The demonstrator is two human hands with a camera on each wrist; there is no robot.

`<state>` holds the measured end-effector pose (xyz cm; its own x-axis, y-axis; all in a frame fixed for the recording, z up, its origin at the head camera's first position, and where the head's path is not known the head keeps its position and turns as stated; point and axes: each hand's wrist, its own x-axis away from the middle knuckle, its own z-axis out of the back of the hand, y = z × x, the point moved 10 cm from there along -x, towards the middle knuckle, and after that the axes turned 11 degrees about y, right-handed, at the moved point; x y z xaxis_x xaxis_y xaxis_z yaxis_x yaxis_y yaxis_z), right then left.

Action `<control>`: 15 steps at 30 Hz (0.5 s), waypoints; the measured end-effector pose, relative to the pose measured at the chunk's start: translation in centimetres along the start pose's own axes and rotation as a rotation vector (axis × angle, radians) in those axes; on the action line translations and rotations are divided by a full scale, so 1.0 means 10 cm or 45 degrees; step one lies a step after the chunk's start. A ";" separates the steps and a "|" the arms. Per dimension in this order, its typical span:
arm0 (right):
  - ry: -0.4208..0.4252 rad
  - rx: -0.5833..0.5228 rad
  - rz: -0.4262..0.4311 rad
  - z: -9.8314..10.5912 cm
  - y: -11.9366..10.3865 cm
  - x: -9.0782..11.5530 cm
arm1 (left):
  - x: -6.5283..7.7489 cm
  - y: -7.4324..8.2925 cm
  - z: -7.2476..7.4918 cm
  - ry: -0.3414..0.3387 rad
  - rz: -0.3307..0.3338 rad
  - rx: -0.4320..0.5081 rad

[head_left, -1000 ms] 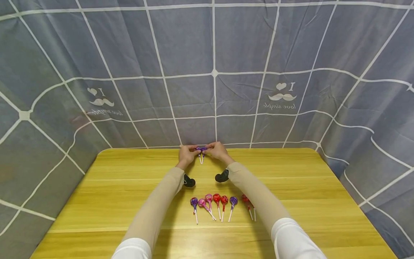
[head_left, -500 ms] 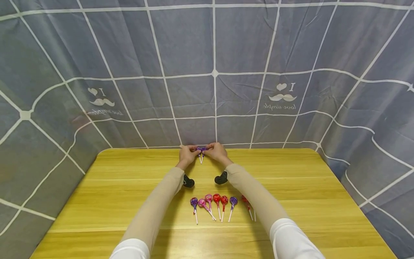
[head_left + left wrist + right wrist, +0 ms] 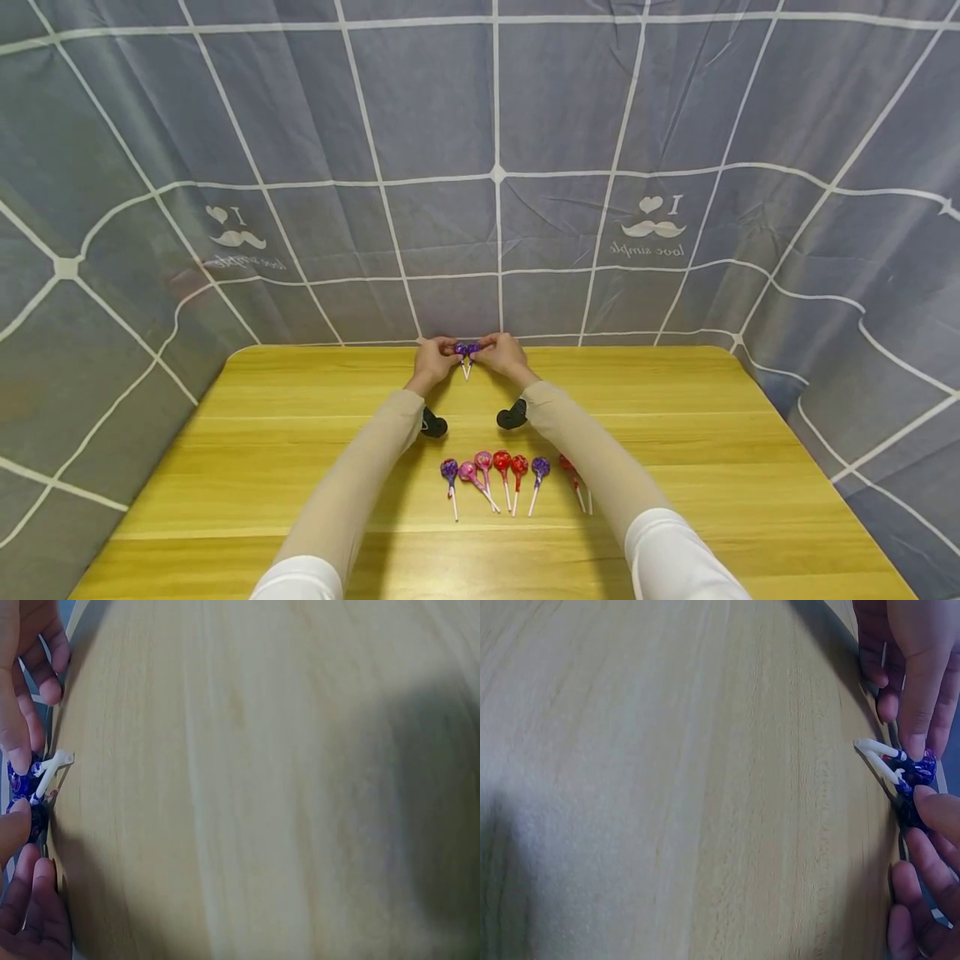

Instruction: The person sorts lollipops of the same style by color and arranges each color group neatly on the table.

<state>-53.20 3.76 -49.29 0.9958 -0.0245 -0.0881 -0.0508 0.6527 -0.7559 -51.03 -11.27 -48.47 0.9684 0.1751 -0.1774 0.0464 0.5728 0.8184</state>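
At the table's far edge, my left hand point(image 3: 435, 358) pinches a purple-wrapped lollipop point(image 3: 461, 350) between thumb and fingers. Right beside it, my right hand point(image 3: 504, 354) pinches a second purple lollipop point(image 3: 25, 782) the same way. The two wrapped heads sit side by side, and their white sticks point(image 3: 877, 755) slant toward each other and meet near the tips, pointing back to me. Fingertips partly cover both heads. Nearer to me lies a row of lollipops: purple point(image 3: 448, 469), pink point(image 3: 468, 472), pink point(image 3: 483, 460), red point(image 3: 502, 460), red point(image 3: 520, 464) and purple point(image 3: 541, 467).
More red lollipops point(image 3: 567, 461) lie partly hidden under my right forearm. A grey curtain with white lines point(image 3: 555, 217) hangs just behind the wooden table point(image 3: 300, 467). Black wrist devices point(image 3: 512, 414) jut inward from both sleeves.
Both hands stay at the far edge, still pinching the two purple lollipops. The stick tips have drawn slightly closer into a V. The row on the table has not moved.
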 end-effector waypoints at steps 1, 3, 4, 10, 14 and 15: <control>0.008 0.001 0.002 0.01 -0.02 0.02 | 0.05 0.06 0.03 0.015 -0.014 -0.011; 0.017 0.024 -0.027 0.04 -0.05 0.08 | 0.11 0.12 0.07 0.037 -0.027 -0.028; 0.034 0.034 -0.019 0.05 -0.07 0.10 | 0.12 0.12 0.07 0.040 -0.023 -0.030; 0.077 0.091 -0.009 0.11 -0.10 0.16 | 0.08 0.06 0.04 0.037 -0.026 -0.042; 0.067 0.092 -0.009 0.12 -0.07 0.16 | 0.06 0.04 0.04 0.018 -0.012 -0.026; 0.062 0.089 -0.015 0.12 -0.06 0.15 | 0.06 0.04 0.05 0.015 -0.006 -0.023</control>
<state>-51.55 4.19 -48.21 0.9914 -0.0680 -0.1120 -0.0320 0.7034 -0.7101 -50.29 -11.31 -48.02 0.9652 0.1817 -0.1881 0.0466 0.5882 0.8074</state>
